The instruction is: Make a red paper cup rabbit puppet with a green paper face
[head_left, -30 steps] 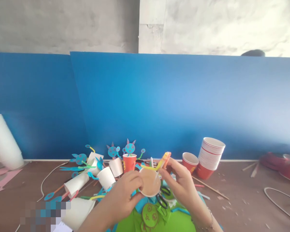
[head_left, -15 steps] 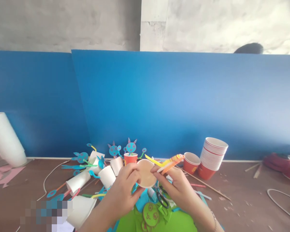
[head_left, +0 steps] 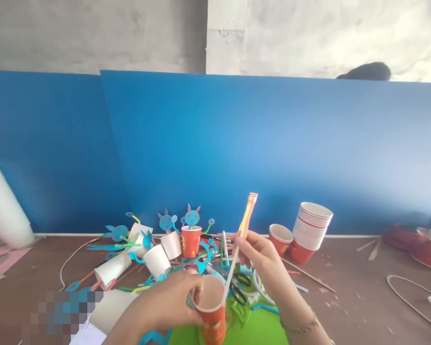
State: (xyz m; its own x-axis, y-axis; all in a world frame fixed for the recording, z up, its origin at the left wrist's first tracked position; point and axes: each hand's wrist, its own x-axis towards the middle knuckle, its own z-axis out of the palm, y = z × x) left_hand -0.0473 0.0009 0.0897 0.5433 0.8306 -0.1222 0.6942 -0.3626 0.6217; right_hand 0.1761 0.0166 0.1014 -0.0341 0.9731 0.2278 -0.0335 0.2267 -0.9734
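My left hand (head_left: 172, 302) is closed round a red paper cup (head_left: 214, 322), which stands upright above the green paper (head_left: 266, 327) with its opening showing. My right hand (head_left: 255, 251) pinches several straws (head_left: 246, 215), orange and yellow at the top. A white one (head_left: 231, 278) among them slants down, its lower end at the cup's right rim. Black-handled scissors (head_left: 240, 290) lie just right of the cup, partly on the green paper.
Blue paper figures on cups (head_left: 191, 239) stand or lie at the left and centre back. A cup stack (head_left: 312, 230), a single red cup (head_left: 280, 238) and a long stick (head_left: 311, 275) are on the right. A white cable (head_left: 398, 306) curls at far right.
The cup has been lowered and tilted upright in my left hand. My right hand has turned the straws from lying sideways to nearly upright, and the white one now reaches the cup's rim.
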